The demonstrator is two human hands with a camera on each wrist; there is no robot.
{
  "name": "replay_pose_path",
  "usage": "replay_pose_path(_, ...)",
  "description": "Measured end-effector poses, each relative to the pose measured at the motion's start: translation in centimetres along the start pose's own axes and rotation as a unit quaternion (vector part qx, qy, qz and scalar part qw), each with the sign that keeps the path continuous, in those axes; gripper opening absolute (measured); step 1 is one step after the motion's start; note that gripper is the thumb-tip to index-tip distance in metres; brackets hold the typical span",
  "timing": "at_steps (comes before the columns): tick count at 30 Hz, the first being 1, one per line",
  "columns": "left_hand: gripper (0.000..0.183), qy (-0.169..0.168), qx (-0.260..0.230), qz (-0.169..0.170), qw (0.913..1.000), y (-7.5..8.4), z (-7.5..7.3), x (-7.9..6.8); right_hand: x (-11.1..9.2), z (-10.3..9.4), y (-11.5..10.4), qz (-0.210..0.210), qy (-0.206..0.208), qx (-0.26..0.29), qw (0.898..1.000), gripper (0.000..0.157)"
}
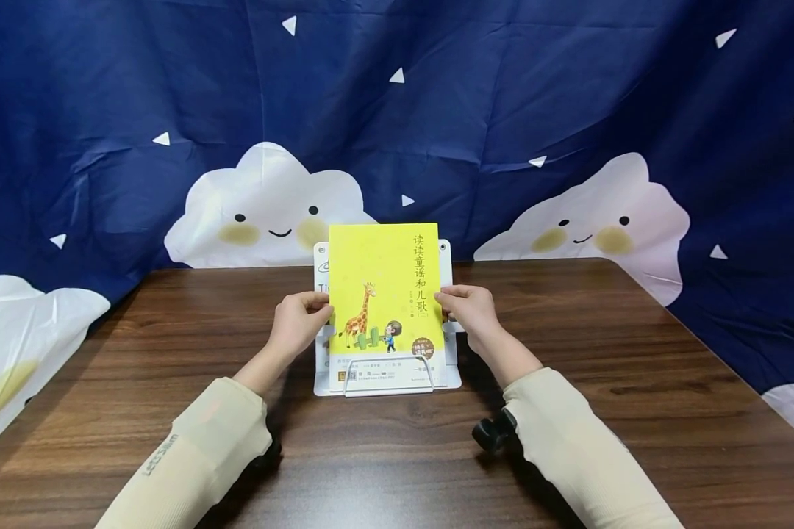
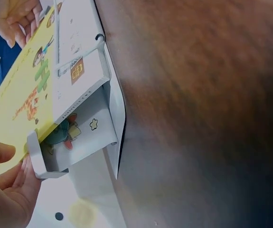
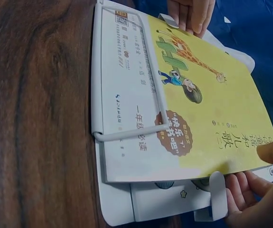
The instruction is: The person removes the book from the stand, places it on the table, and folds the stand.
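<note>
A yellow children's book (image 1: 384, 264) with a giraffe and a child on its cover stands upright, tilted back, on a white book stand (image 1: 320, 376). My left hand (image 1: 295, 322) pinches the book's left edge, thumb at the cover and fingers behind. On the opposite edge my right hand (image 1: 474, 314) pinches it the same way, at about equal height. A white wire bar (image 3: 127, 136) of the stand crosses the lower front of the book. Beside my left fingers is one white side clip (image 2: 37, 156); another side clip (image 3: 218, 195) is at my right fingers.
The stand rests on a dark brown wooden table (image 1: 384, 470). Behind the table hangs a navy curtain (image 1: 437, 110) with white triangles and smiling clouds. A black wrist device (image 1: 492, 433) shows under the right cream sleeve (image 1: 582, 441).
</note>
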State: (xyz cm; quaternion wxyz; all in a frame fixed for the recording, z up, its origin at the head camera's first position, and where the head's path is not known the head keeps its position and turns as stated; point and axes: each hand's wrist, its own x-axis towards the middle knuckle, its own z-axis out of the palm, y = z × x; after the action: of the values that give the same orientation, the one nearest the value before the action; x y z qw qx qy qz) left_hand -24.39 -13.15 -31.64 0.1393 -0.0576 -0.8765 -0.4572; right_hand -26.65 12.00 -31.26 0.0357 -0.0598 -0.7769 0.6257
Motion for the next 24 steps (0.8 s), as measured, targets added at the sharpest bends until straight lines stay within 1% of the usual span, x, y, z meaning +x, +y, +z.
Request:
replay_pose_path(1,0.025,0.001,0.000,-0.002,1.0000,0.0,0.0,0.1,0.2,0.1,0.1,0.000,0.005,0.002,1.000,0.027)
replay_pose_path(2,0.024,0.001,0.002,-0.002,1.0000,0.0,0.0,0.1,0.8,0.1,0.8,-0.007,0.010,0.007,1.000,0.026)
replay_pose_path(3,0.023,0.002,0.002,-0.005,1.0000,0.0,0.1,0.2,0.8,0.2,0.9,-0.003,0.019,0.004,1.000,0.026)
replay_pose_path(8,0.020,0.000,0.001,-0.020,0.9998,0.0,0.3,0.4,2.2,0.6,2.3,-0.012,0.050,0.008,0.999,0.020)
replay_pose_path(9,0.020,0.001,0.000,-0.024,0.9997,0.0,0.3,0.4,2.0,0.7,1.9,-0.007,0.056,0.004,0.998,0.019)
replay_pose_path(13,0.017,0.006,-0.002,-0.030,0.9995,0.2,0.4,0.5,2.0,1.0,1.6,-0.004,0.074,-0.008,0.997,0.015)
replay_pose_path(15,0.016,0.010,-0.002,-0.032,0.9995,0.2,0.4,0.5,1.6,1.0,1.1,-0.001,0.075,-0.012,0.997,0.015)
replay_pose_path(16,0.016,0.011,-0.001,-0.032,0.9994,0.2,0.4,0.6,1.8,0.9,1.4,-0.006,0.075,-0.008,0.997,0.014)
replay_pose_path(17,0.016,0.011,0.000,-0.032,0.9994,0.2,0.4,0.6,1.3,0.9,0.8,-0.003,0.076,-0.011,0.997,0.015)
replay_pose_path(19,0.015,0.012,0.001,-0.036,0.9993,0.2,0.4,0.6,1.0,0.9,0.4,0.000,0.072,-0.013,0.997,0.014)
replay_pose_path(21,0.015,0.012,0.001,-0.038,0.9992,0.2,0.5,0.6,1.3,0.8,0.8,-0.003,0.073,-0.015,0.997,0.012)
replay_pose_path(24,0.015,0.012,0.000,-0.039,0.9992,0.2,0.5,0.6,0.6,0.9,0.1,0.004,0.073,-0.032,0.997,0.012)
